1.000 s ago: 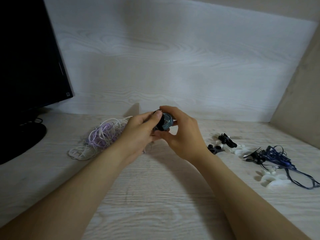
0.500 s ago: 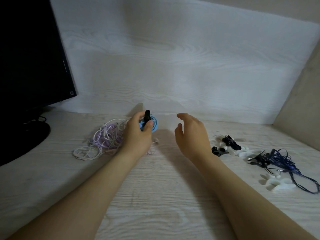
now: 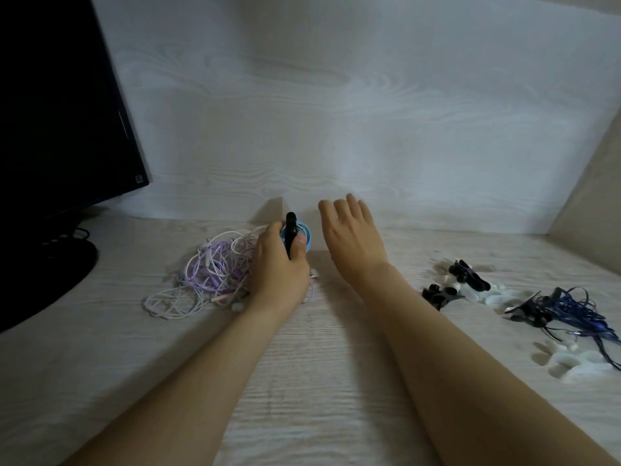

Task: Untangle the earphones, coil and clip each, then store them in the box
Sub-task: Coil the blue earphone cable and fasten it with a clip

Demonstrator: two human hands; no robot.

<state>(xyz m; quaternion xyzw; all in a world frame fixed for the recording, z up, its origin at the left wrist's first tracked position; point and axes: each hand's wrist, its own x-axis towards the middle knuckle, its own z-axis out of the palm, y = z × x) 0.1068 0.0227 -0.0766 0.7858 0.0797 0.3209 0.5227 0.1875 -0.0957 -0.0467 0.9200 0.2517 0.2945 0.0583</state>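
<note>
Hands at the far middle of a pale wood-grain worktop (image 3: 319, 381). The left hand (image 3: 279, 267) grips a coiled light-blue earphone (image 3: 305, 229), with thumb and fingers curled round it. A black clip (image 3: 291, 223) stands upright across the coil, its tip projecting above the fingers. The coil is held near the worktop's back edge, close to the white rear panel (image 3: 336, 112); whether it touches the surface cannot be told.

The right hand (image 3: 353, 237) is just beside the coil and apart from it. Its fingers are straight and loosely spread, and it holds nothing.

A tangle of purple and white earphones (image 3: 205, 277) lies on the worktop at the left side of the left hand, partly hidden behind it.

Toward the right edge, loose black clips (image 3: 468, 279) lie among white clips (image 3: 494, 295). Nearer that edge is a tangle of dark blue earphones (image 3: 571, 311), with one cord trailing past a larger white piece (image 3: 571, 364) at the right edge.

A dark monitor (image 3: 60, 112) occupies the far left corner, its base (image 3: 43, 277) resting on the worktop.
</note>
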